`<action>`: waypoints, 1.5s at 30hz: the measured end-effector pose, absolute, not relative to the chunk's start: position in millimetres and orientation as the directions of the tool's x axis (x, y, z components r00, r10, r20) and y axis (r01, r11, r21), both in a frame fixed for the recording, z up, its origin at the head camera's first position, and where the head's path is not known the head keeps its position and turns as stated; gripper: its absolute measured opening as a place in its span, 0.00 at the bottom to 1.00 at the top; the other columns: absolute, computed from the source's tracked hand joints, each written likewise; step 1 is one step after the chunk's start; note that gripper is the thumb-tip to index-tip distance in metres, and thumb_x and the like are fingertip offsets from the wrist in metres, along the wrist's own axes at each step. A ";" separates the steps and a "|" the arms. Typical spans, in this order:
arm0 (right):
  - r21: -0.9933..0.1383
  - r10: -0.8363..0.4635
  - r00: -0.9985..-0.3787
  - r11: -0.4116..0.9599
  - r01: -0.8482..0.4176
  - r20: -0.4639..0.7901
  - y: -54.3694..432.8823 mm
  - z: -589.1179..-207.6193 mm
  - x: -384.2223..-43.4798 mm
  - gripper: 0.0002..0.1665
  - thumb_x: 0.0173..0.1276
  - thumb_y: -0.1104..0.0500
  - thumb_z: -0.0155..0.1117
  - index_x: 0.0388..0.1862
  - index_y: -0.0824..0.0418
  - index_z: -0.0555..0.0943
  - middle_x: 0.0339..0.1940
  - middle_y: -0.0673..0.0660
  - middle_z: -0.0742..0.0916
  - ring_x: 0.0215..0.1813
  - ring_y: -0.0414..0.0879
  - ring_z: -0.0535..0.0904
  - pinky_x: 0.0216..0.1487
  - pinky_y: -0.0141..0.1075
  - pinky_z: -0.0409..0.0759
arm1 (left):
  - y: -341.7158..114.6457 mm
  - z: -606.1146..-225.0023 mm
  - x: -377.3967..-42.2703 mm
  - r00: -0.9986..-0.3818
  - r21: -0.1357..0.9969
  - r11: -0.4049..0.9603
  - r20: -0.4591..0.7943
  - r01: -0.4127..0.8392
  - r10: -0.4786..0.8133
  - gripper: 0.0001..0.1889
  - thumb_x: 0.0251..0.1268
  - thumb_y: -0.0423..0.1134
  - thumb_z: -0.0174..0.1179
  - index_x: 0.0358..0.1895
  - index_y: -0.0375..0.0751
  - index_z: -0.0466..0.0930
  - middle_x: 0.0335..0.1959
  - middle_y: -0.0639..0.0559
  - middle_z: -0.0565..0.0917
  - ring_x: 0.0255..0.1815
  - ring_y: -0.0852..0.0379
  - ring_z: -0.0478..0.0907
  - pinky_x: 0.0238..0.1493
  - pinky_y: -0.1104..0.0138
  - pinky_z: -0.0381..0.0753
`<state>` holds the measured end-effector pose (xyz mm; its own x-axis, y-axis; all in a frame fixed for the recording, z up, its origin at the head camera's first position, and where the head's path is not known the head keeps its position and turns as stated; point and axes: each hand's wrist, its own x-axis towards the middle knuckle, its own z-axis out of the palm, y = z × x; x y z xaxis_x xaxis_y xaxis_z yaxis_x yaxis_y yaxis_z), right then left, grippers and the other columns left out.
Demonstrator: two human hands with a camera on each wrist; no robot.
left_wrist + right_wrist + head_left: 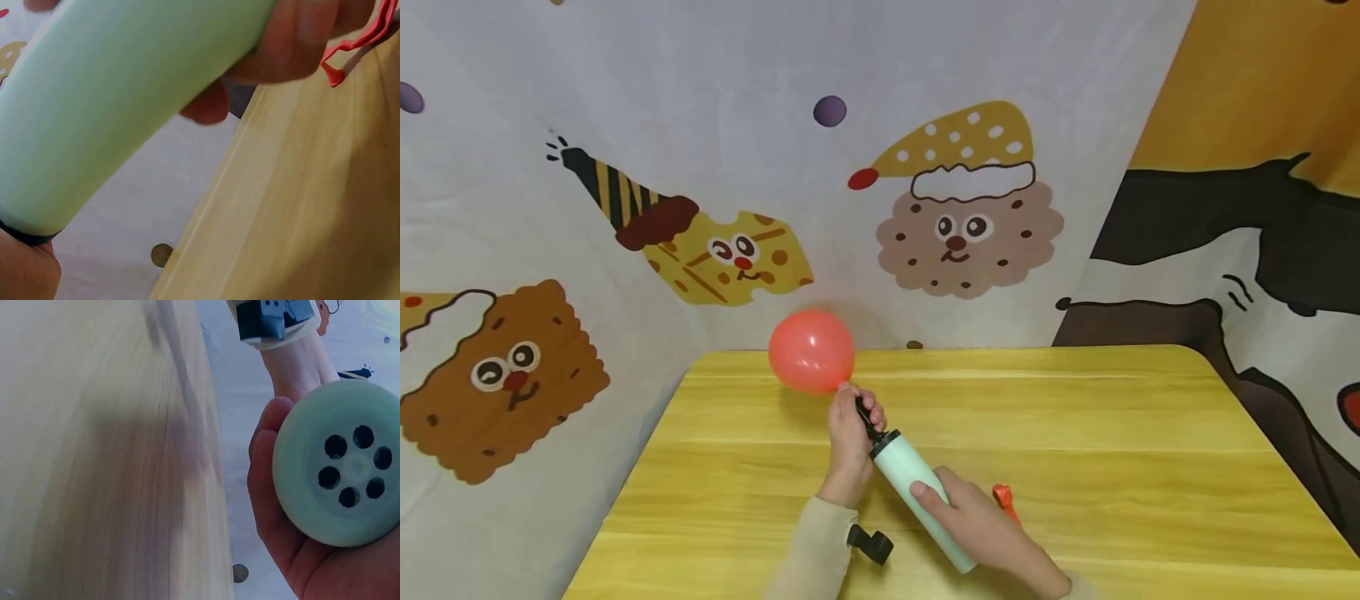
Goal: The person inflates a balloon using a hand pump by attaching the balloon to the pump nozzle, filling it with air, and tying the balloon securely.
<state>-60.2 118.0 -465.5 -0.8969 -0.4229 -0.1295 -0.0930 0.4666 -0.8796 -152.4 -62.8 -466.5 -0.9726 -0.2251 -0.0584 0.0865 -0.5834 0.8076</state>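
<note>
A round, inflated red balloon (811, 352) sits at the far end of a mint-green hand balloon pump (906, 467). My left hand (848, 437) pinches the balloon's neck at the pump's black nozzle (867, 417), with fingers curled around that end. Around the green barrel (119, 94) my right hand (976, 518) keeps a grip, its thumb lying along the top. The pump's round base (356, 467), with several dark holes, faces the right wrist view. Held above the table, the pump slants from lower right to upper left in the head view.
A limp red balloon (1004, 502) lies on the wooden table (1075, 417), just beyond my right hand. A black wrist device (871, 545) is strapped at the left sleeve. Behind the table's far edge hangs a cloth (760, 100) with printed cartoon snacks.
</note>
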 end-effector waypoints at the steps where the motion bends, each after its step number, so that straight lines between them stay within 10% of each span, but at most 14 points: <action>1: -0.880 -0.422 -0.896 0.467 -0.088 -0.135 117.8 -464.9 -58.9 0.31 0.83 0.40 0.51 0.60 0.68 0.75 0.30 0.52 0.83 0.27 0.43 0.79 0.25 0.37 0.80 | -66.5 -465.1 -154.4 -0.972 0.806 -0.585 -0.057 0.090 -0.229 0.17 0.86 0.39 0.36 0.31 0.42 0.65 0.23 0.55 0.70 0.17 0.63 0.66 0.17 0.75 0.68; 16: -0.832 -0.480 -0.845 0.549 -0.079 -0.236 149.8 -464.9 -40.5 0.24 0.83 0.37 0.49 0.54 0.55 0.75 0.37 0.47 0.80 0.34 0.41 0.75 0.35 0.35 0.72 | -110.9 -457.4 -172.5 -0.950 0.789 -0.593 -0.037 0.164 -0.311 0.19 0.89 0.43 0.35 0.32 0.41 0.63 0.23 0.54 0.69 0.18 0.62 0.66 0.18 0.75 0.67; 45: -0.862 -0.455 -0.879 0.494 -0.117 -0.142 125.9 -461.6 -56.2 0.31 0.82 0.39 0.53 0.60 0.66 0.76 0.33 0.51 0.84 0.29 0.40 0.80 0.26 0.36 0.80 | -79.3 -462.0 -160.6 -0.966 0.793 -0.593 -0.023 0.139 -0.257 0.18 0.87 0.39 0.35 0.31 0.43 0.65 0.22 0.55 0.69 0.17 0.63 0.66 0.17 0.75 0.67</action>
